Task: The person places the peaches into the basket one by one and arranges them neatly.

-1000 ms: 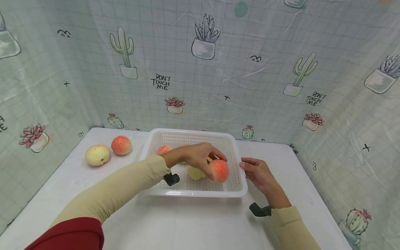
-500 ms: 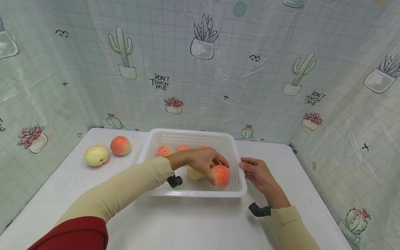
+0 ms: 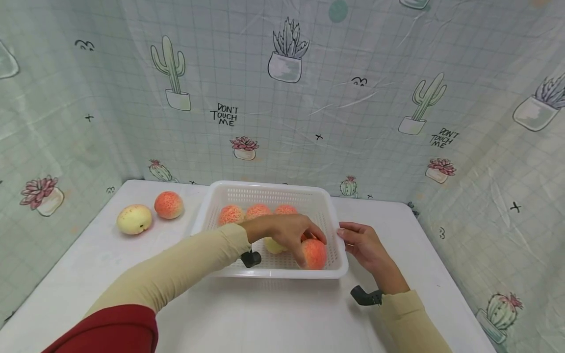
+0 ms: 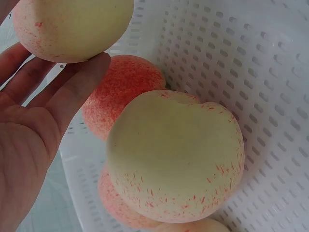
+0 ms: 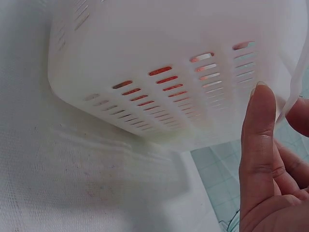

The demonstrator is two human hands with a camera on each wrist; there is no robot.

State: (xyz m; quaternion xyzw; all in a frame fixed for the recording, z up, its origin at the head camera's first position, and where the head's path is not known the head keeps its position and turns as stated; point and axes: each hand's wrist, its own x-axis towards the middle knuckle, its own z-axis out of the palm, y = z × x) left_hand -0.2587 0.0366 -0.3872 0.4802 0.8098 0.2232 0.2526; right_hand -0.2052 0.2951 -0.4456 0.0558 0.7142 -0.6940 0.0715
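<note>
My left hand (image 3: 291, 233) grips a red-orange peach (image 3: 315, 255) low in the front right corner of a white perforated plastic basket (image 3: 265, 272). In the left wrist view, this held peach (image 4: 72, 29) shows its pale yellow side at the upper left, with the fingers (image 4: 72, 92) under it. Also in the basket lie a yellow peach (image 4: 176, 154) and several red-speckled peaches (image 3: 231, 214), partly hidden by my left arm. At the basket's right side, my right hand (image 3: 364, 245) pinches the rim, a finger (image 5: 260, 125) lying along the outer wall.
On the white table (image 3: 265, 314), left of the basket, a yellow peach (image 3: 134, 219) and a red-orange peach (image 3: 168, 205) sit side by side. A cactus-print curtain (image 3: 247, 63) encloses the table at the back and both sides.
My left hand has moved a little toward the front right and lower with its peach, uncovering more of the peaches at the back of the basket. The right hand stays at the rim.
</note>
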